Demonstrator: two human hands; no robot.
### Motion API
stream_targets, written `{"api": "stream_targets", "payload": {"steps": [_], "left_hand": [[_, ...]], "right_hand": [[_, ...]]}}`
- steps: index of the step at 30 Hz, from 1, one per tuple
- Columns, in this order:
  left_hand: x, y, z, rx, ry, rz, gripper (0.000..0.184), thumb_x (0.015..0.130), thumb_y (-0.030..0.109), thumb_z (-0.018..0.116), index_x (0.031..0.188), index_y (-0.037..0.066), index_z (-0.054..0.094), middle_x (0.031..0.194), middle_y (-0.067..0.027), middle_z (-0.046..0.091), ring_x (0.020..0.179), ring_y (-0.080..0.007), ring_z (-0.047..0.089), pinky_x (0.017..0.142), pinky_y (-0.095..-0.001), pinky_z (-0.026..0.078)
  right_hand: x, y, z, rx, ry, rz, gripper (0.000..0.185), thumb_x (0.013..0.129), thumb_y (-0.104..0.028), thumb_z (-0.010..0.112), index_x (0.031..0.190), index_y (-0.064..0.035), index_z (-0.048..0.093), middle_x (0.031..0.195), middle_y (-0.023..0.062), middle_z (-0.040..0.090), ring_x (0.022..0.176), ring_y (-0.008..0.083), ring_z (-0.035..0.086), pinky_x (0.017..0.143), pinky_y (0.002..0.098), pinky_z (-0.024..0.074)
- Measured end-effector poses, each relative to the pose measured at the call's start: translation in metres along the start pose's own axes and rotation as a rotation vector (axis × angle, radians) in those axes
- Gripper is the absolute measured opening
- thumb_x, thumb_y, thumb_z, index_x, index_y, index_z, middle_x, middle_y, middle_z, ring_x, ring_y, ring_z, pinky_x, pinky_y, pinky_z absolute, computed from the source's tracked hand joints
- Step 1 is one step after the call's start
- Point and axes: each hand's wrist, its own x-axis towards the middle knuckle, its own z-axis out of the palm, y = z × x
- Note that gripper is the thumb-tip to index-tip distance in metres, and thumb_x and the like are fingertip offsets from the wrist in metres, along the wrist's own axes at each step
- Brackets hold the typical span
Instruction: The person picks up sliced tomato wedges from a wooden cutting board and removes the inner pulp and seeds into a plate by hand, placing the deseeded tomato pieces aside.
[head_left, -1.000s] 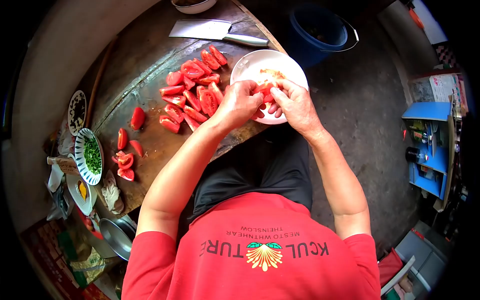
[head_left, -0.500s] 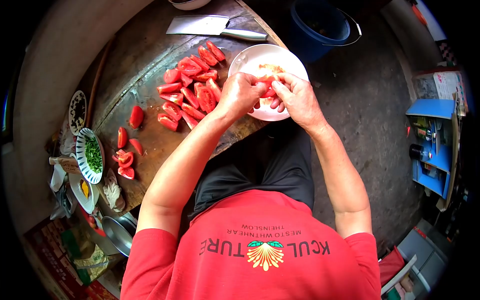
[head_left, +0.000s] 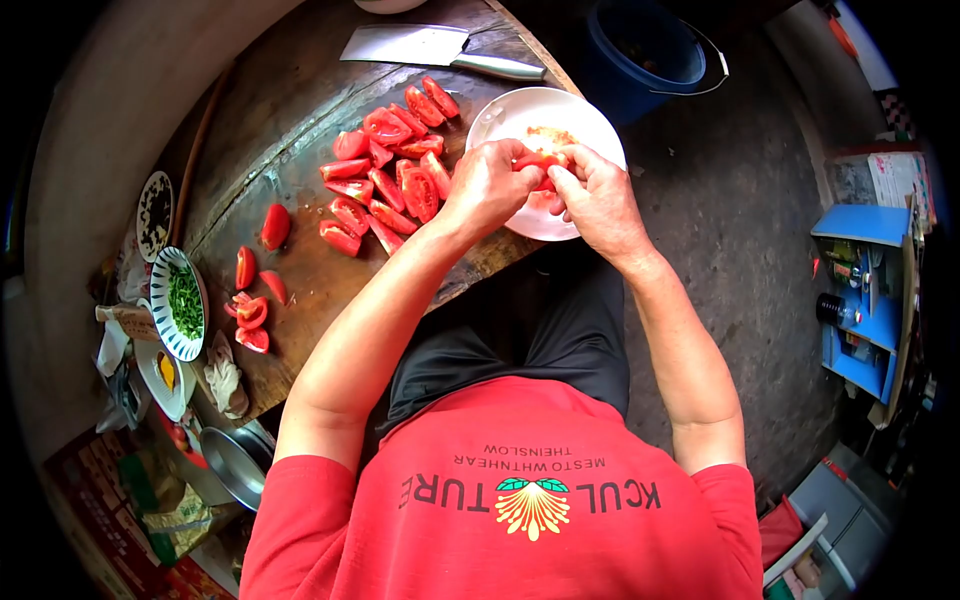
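Over a white plate [head_left: 487, 127], both hands pinch one red tomato piece [head_left: 541, 160]. My left hand [head_left: 490, 185] is closed on its left side, and my right hand [head_left: 601, 196] is closed on its right side. Pulp and bits of tomato lie on the plate beneath. To the left of my left hand, a pile of cut tomato wedges [head_left: 388, 187] is spread on the wooden table [head_left: 330, 290]. A few more wedges [head_left: 252, 313] lie apart, farther left. The fingers partly hide the held piece.
A cleaver [head_left: 410, 44] lies at the table's back. Beyond the table's right edge stands a blue bucket [head_left: 640, 65]. On the left are a bowl of chopped greens [head_left: 205, 335], a crumpled cloth [head_left: 225, 377] and a metal pan [head_left: 235, 468]. A blue shelf [head_left: 862, 225] stands at right.
The view has shifted slightly, so the table and plate appear a little farther right. My fingers have closed tighter around the tomato piece, and less of it shows.
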Motion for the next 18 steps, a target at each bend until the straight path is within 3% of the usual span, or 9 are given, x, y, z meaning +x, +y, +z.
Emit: {"api": "stream_targets", "payload": {"steps": [1, 2, 5, 7, 10, 13, 15, 17, 18], "left_hand": [[0.001, 0.0, 0.0, 0.02, 0.01, 0.003, 0.022, 0.077, 0.017, 0.057, 0.088, 0.002, 0.068, 0.078, -0.0204, 0.066, 0.077, -0.0346, 0.065, 0.072, -0.043, 0.05], [0.001, 0.001, -0.001, 0.041, 0.02, 0.007, 0.022, 0.077, 0.018, 0.057, 0.088, 0.002, 0.068, 0.077, -0.02, 0.066, 0.077, -0.0346, 0.065, 0.071, -0.0429, 0.05], [0.004, 0.005, -0.001, 0.242, 0.028, 0.065, 0.023, 0.084, 0.011, 0.055, 0.1, -0.002, 0.066, 0.067, -0.0059, 0.061, 0.063, -0.0109, 0.057, 0.058, -0.0267, 0.047], [0.002, 0.01, -0.009, 0.047, -0.046, 0.063, 0.024, 0.085, 0.01, 0.054, 0.104, -0.002, 0.064, 0.069, -0.0057, 0.061, 0.062, -0.0101, 0.055, 0.057, -0.0263, 0.046], [-0.009, 0.023, -0.025, -0.143, 0.011, 0.177, 0.031, 0.09, 0.009, 0.052, 0.118, -0.002, 0.055, 0.079, -0.0063, 0.062, 0.062, -0.0084, 0.052, 0.055, -0.0236, 0.045], [-0.013, 0.024, -0.038, -0.101, 0.159, 0.145, 0.034, 0.09, 0.01, 0.052, 0.122, -0.002, 0.051, 0.084, -0.0074, 0.062, 0.062, -0.009, 0.052, 0.056, -0.0236, 0.046], [-0.008, 0.007, -0.033, -0.109, 0.138, 0.049, 0.037, 0.089, 0.012, 0.054, 0.123, -0.002, 0.051, 0.086, -0.0083, 0.062, 0.064, -0.0103, 0.055, 0.057, -0.0248, 0.048], [-0.015, -0.002, -0.022, -0.109, 0.112, 0.062, 0.039, 0.088, 0.014, 0.056, 0.123, -0.003, 0.05, 0.089, -0.0102, 0.063, 0.066, -0.0121, 0.058, 0.057, -0.0259, 0.049], [-0.02, -0.004, -0.018, -0.098, 0.099, 0.074, 0.041, 0.087, 0.015, 0.056, 0.124, -0.004, 0.05, 0.096, -0.0132, 0.063, 0.067, -0.0135, 0.06, 0.057, -0.0267, 0.05]], "right_hand": [[-0.001, -0.003, -0.001, 0.024, -0.025, 0.045, 0.018, 0.086, -0.008, 0.056, 0.099, 0.0034, 0.06, 0.084, 0.0204, 0.066, 0.075, 0.0263, 0.068, 0.068, 0.033, 0.0528], [-0.002, -0.004, -0.001, 0.007, -0.033, 0.045, 0.018, 0.086, -0.009, 0.056, 0.099, 0.0033, 0.06, 0.084, 0.0197, 0.067, 0.075, 0.0261, 0.068, 0.068, 0.0329, 0.0528], [-0.002, -0.004, -0.001, -0.058, -0.007, 0.007, 0.017, 0.087, -0.009, 0.057, 0.098, 0.0028, 0.059, 0.083, 0.0177, 0.067, 0.074, 0.0255, 0.068, 0.067, 0.0327, 0.0528], [-0.001, -0.002, 0.001, -0.117, 0.079, -0.064, 0.016, 0.087, -0.009, 0.057, 0.098, 0.0025, 0.058, 0.083, 0.0163, 0.067, 0.075, 0.0249, 0.068, 0.067, 0.0327, 0.0527], [-0.005, -0.02, -0.008, -0.048, 0.235, -0.17, 0.01, 0.091, -0.008, 0.054, 0.094, 0.0015, 0.059, 0.07, -0.0006, 0.058, 0.057, 0.0031, 0.053, 0.05, 0.0196, 0.0426], [-0.009, -0.029, 0.0, 0.122, 0.387, -0.238, 0.01, 0.092, -0.008, 0.053, 0.092, 0.0001, 0.058, 0.066, -0.0018, 0.055, 0.054, 0.0024, 0.05, 0.049, 0.0198, 0.0412], [0.012, 0.032, -0.001, -0.06, 0.015, 0.235, 0.013, 0.092, -0.01, 0.051, 0.09, 0.0006, 0.057, 0.064, -0.0006, 0.055, 0.052, 0.0033, 0.05, 0.049, 0.0198, 0.0413], [0.008, 0.019, -0.003, -0.185, 0.169, -0.017, 0.014, 0.092, -0.011, 0.052, 0.089, 0.0015, 0.057, 0.065, 0.0013, 0.058, 0.05, 0.005, 0.051, 0.047, 0.0209, 0.0411], [0.008, 0.01, -0.005, -0.069, 0.188, -0.021, 0.013, 0.092, -0.01, 0.052, 0.09, 0.0016, 0.057, 0.068, 0.0017, 0.059, 0.051, 0.0052, 0.051, 0.047, 0.0215, 0.0415]]}}
